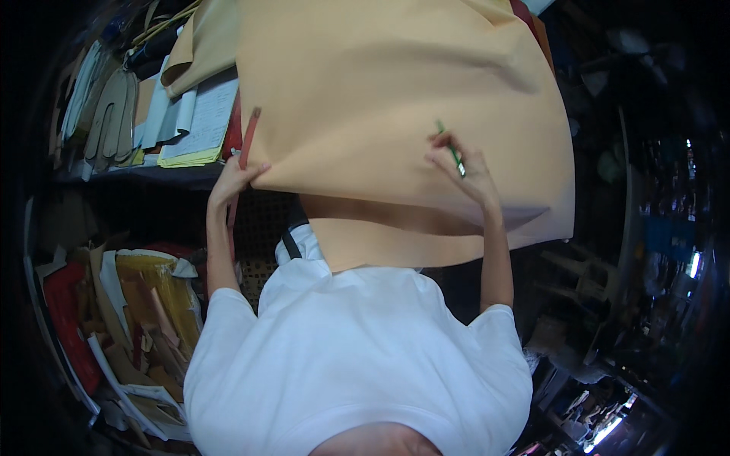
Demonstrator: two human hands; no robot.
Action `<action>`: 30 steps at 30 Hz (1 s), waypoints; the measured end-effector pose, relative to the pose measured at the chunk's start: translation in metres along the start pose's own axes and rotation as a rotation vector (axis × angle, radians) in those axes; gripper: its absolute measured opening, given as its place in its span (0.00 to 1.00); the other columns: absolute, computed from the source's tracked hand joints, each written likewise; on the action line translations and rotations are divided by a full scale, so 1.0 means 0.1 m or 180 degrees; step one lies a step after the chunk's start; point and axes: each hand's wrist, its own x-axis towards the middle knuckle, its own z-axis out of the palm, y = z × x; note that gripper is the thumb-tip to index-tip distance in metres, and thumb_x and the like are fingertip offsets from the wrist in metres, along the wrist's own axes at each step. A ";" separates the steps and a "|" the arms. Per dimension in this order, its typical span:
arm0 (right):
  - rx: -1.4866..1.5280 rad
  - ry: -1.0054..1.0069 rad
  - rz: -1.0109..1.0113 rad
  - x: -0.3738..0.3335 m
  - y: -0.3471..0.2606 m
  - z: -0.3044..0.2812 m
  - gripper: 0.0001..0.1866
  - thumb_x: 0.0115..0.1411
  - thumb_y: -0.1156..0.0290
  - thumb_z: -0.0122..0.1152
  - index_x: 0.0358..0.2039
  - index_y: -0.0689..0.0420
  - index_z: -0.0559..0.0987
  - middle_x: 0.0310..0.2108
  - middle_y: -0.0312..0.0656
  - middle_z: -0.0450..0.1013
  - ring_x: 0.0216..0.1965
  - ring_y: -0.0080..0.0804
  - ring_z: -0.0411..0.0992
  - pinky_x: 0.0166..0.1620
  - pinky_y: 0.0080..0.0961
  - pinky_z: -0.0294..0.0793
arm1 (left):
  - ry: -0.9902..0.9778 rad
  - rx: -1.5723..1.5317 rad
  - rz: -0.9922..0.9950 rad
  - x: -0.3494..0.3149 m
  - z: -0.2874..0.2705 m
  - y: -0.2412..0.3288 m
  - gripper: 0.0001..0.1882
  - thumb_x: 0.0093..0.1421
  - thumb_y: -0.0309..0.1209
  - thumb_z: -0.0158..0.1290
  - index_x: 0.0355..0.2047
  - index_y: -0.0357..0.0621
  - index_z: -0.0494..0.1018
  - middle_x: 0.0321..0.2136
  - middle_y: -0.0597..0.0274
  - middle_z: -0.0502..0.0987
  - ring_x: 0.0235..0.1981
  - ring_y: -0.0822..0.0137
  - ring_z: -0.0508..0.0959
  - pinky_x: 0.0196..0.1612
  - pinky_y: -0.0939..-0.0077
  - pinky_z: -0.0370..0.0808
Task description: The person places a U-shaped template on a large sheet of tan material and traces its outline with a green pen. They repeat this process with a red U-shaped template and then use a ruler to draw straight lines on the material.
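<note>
A large tan sheet of leather-like material (380, 91) lies spread over a table and hangs over its near edge toward me. My left hand (237, 181) grips the sheet's left edge, beside a narrow red strip (248, 137). My right hand (465, 169) rests on top of the sheet near its right side. It holds a thin green pen (450, 148) with the tip touching the material. Both forearms reach up from my white shirt (357, 357).
Papers (199, 121) and pale glove-shaped cut pieces (110, 114) lie at the table's left end. Below on the left, open sacks of tan and red scraps (144, 304) crowd the floor. Dark clutter and shelving (608, 266) fill the right side.
</note>
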 end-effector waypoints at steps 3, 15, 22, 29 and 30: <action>-0.0503 0.0827 0.0052 0.15 0.27 -0.12 0.13 0.59 0.67 0.65 0.39 0.59 0.73 0.46 0.48 0.76 0.49 0.39 0.74 0.52 0.32 0.70 | -0.0587 -0.0026 -0.0210 -0.27 0.06 -0.13 0.23 0.54 0.33 0.65 0.47 0.34 0.75 0.36 0.66 0.80 0.34 0.78 0.76 0.37 0.80 0.72; -0.0626 0.1975 0.0453 -0.77 1.19 -0.20 0.12 0.63 0.69 0.59 0.45 0.59 0.74 0.50 0.51 0.74 0.51 0.45 0.74 0.54 0.36 0.70 | -0.0457 0.1504 0.0322 -0.17 -0.42 0.84 0.16 0.61 0.39 0.56 0.33 0.35 0.78 0.24 0.60 0.81 0.27 0.73 0.79 0.34 0.75 0.74; -0.1086 0.2778 0.0736 -0.55 1.62 -1.13 0.17 0.62 0.63 0.61 0.44 0.62 0.72 0.48 0.52 0.74 0.51 0.46 0.73 0.54 0.37 0.69 | 0.0500 0.1854 0.2427 1.82 0.04 2.01 0.17 0.63 0.40 0.53 0.43 0.39 0.77 0.35 0.54 0.81 0.40 0.62 0.80 0.45 0.70 0.73; -0.1584 0.2664 0.1437 -0.09 2.43 -2.08 0.29 0.58 0.51 0.66 0.46 0.61 0.67 0.49 0.53 0.70 0.55 0.46 0.67 0.59 0.38 0.62 | 0.0849 0.3349 0.2626 3.72 0.44 2.77 0.30 0.60 0.52 0.55 0.53 0.43 0.72 0.52 0.53 0.75 0.53 0.53 0.74 0.55 0.65 0.69; -0.1430 0.2636 0.1614 -0.04 2.55 -2.18 0.30 0.57 0.50 0.67 0.46 0.61 0.67 0.49 0.53 0.69 0.55 0.45 0.67 0.59 0.38 0.61 | 0.0801 0.3361 0.2578 3.88 0.44 2.78 0.29 0.56 0.53 0.57 0.51 0.47 0.74 0.48 0.51 0.77 0.49 0.53 0.76 0.49 0.60 0.71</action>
